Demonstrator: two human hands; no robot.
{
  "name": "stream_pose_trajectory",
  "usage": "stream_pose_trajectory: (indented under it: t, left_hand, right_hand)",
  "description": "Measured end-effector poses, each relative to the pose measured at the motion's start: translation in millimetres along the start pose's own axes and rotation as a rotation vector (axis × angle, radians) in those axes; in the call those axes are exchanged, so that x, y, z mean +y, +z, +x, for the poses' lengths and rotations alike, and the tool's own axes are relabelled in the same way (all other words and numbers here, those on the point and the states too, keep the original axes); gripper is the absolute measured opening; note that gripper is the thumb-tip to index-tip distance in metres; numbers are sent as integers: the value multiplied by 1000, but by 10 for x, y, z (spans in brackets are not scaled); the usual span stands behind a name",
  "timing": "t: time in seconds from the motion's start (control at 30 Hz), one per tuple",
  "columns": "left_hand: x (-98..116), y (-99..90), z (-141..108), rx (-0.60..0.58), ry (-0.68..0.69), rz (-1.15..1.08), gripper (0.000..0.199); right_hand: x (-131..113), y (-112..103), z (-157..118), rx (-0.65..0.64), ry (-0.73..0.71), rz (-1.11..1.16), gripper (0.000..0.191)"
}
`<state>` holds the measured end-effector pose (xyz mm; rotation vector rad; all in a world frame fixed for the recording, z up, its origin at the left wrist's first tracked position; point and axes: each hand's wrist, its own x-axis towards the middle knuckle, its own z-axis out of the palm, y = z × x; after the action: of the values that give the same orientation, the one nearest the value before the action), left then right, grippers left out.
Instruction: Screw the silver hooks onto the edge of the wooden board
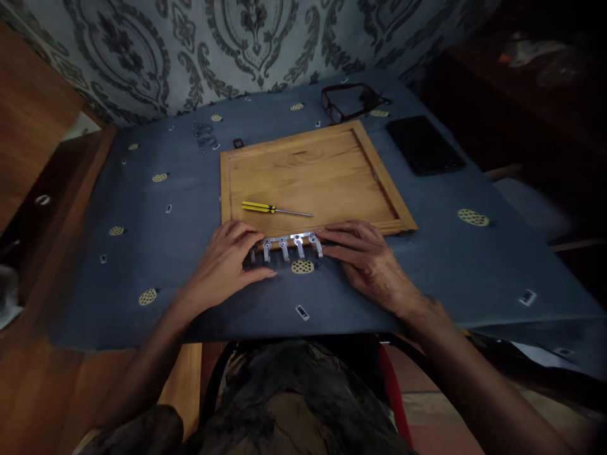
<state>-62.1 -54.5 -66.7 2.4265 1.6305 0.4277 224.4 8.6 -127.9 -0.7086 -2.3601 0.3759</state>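
Home, by its printed tablecloth [190, 208]

One head-worn camera looks forward and down from close above the wearer's dark mottled clothing [303, 404], across the yellow-printed blue tablecloth [436, 208] to a grey-patterned backdrop [256, 38].

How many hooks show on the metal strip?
5 hooks in a row: one beside the left hand, three in the middle, one beside the right hand. The hands may hide more.

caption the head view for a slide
Metal hook rail between left hand and right hand, along the near edge of a framed wooden board bearing a yellow-handled screwdriver.
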Motion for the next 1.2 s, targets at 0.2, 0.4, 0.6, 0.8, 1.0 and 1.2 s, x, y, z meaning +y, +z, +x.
stream_pose_trajectory:
  t: [0.2,0.4,0.6,0.8,1.0,1.2]
  left_hand:
    - [-1,28,5,24,-5,-20,33]
    - [15,41,10,25,-33,-40,26]
    - [14,64,21,38,-49,-35,25]
    - [19,54,16,46,-46,27,41]
    - [168,52,125,43,-26,141,52]
    - [220,125,230,-9,-34,184,47]
  right_hand:
    - [5,-5,-6,2,-5,-7,44]
    - [0,-3,1,5,-15,-3,43]
    - [0,-3,1,5,-2,-3,41]
    - [3,-1,-1,10,-11,-7,43]
    - [0,-11,-1,-6,-2,-8,46]
    - [-5,-18,7,-17,11,-16,48]
